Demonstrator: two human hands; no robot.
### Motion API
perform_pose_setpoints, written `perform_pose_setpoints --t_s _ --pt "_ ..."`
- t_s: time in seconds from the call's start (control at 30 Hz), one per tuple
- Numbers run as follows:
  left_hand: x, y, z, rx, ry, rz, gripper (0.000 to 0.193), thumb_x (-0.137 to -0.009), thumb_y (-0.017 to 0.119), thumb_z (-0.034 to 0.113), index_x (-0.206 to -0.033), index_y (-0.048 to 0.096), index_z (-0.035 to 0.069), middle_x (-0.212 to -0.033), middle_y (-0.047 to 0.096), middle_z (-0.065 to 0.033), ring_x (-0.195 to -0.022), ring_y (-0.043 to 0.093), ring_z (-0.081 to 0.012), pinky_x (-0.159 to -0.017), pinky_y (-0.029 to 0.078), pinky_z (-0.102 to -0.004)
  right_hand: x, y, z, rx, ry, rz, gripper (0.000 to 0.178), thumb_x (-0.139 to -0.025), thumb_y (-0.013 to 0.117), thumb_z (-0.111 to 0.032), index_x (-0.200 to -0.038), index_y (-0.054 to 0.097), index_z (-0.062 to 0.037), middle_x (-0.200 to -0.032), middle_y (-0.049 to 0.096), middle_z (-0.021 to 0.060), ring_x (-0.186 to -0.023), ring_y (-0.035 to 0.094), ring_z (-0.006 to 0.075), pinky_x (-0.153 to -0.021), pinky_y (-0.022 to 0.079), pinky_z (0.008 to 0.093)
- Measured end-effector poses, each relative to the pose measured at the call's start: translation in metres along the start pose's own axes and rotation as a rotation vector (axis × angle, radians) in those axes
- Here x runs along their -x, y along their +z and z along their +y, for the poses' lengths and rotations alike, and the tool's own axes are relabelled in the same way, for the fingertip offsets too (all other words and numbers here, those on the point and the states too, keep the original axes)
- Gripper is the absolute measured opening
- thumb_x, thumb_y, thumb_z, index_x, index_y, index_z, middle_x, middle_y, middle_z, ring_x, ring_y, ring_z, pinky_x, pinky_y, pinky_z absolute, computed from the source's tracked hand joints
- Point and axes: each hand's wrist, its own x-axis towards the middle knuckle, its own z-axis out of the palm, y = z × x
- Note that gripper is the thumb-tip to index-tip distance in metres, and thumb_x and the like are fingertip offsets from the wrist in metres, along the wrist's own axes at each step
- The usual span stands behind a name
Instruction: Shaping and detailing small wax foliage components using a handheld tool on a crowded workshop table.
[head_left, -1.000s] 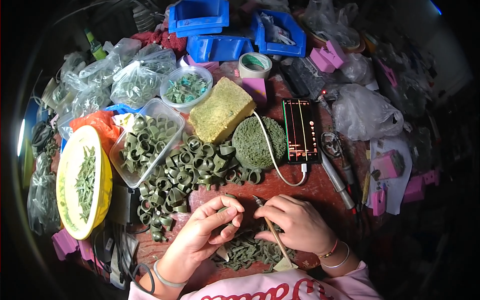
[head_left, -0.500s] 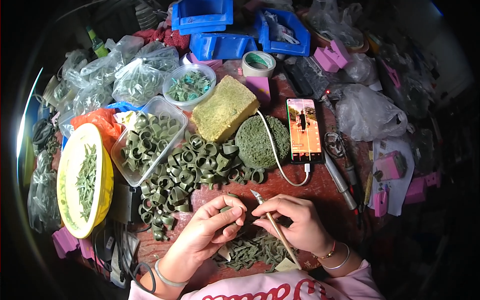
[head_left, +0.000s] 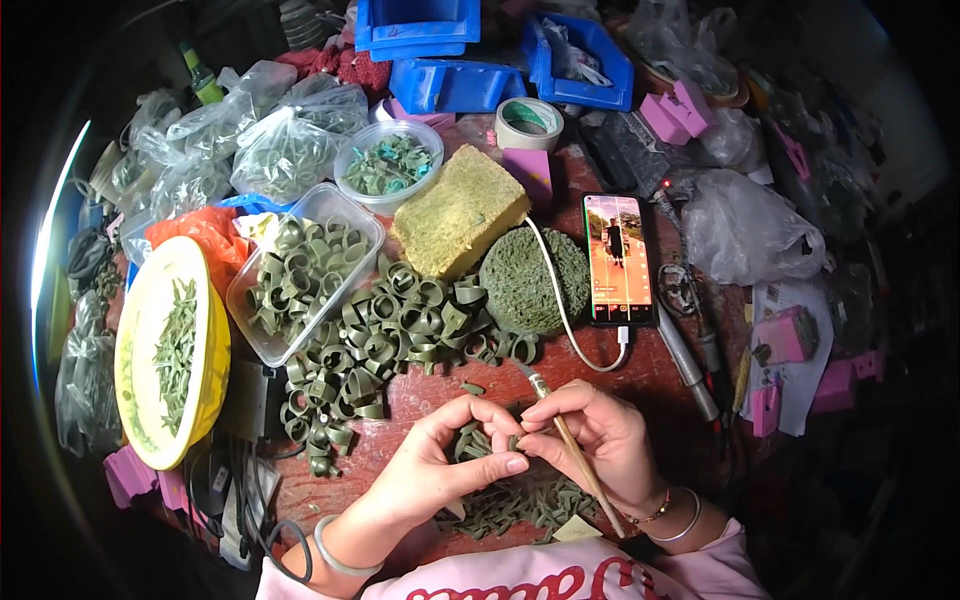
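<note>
My right hand (head_left: pixel 600 440) is closed around a craft knife (head_left: pixel 565 432) with a slim wooden handle and a metal collar, its blade pointing up and away from me. The fingertips of both hands meet over the table. Between the thumb and fingers of my left hand (head_left: pixel 450 455) is a small dark green piece (head_left: pixel 514 443), mostly hidden by the fingers. Loose dark green slivers (head_left: pixel 525 508) lie in a heap beneath my hands. Beyond them spreads a pile of dark green rings (head_left: pixel 400 325).
A clear tub (head_left: pixel 275 345) of rings and a yellow basin (head_left: pixel 140 440) of slivers stand at left. Farther back are a yellow sponge block (head_left: pixel 460 210), a round green pad (head_left: pixel 535 282) and blue bins (head_left: pixel 455 88). A phone (head_left: pixel 618 260) on a white cable lies right of centre.
My hands have come together, with the right fingertips now against the left ones. The left fingers have turned, hiding more of the green piece. The whole view has shifted slightly.
</note>
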Motion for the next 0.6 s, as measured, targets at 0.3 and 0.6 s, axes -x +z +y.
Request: perform_pose_setpoints --t_s 0.3,0.6 --pt "0.002 -0.008 -0.002 0.386 -0.125 0.046 0.011 -0.089 0.065 0.010 -0.095 0.057 0.006 -0.077 0.053 0.0016 -0.057 0.040 -0.0019 -0.046 0.026 -0.0167 -0.039 -0.042 0.004 0.867 -0.375 0.439 0.014 -0.089 0.055 0.002 -0.103 0.058 0.0002 -0.091 0.063 0.0134 -0.080 0.062 0.0253 -0.073 0.050 0.0335" --pt "0.003 -0.008 0.000 0.524 -0.206 -0.046 0.009 -0.091 0.062 0.011 -0.093 0.055 0.006 -0.080 0.059 -0.0046 -0.052 0.040 -0.0025 -0.042 0.025 -0.0153 -0.051 -0.074 0.015 1.037 -0.528 0.541 0.027 -0.096 0.048 -0.008 -0.121 0.047 0.0033 -0.113 0.055 0.0213 -0.106 0.053 0.0335 -0.094 0.040 0.0406"
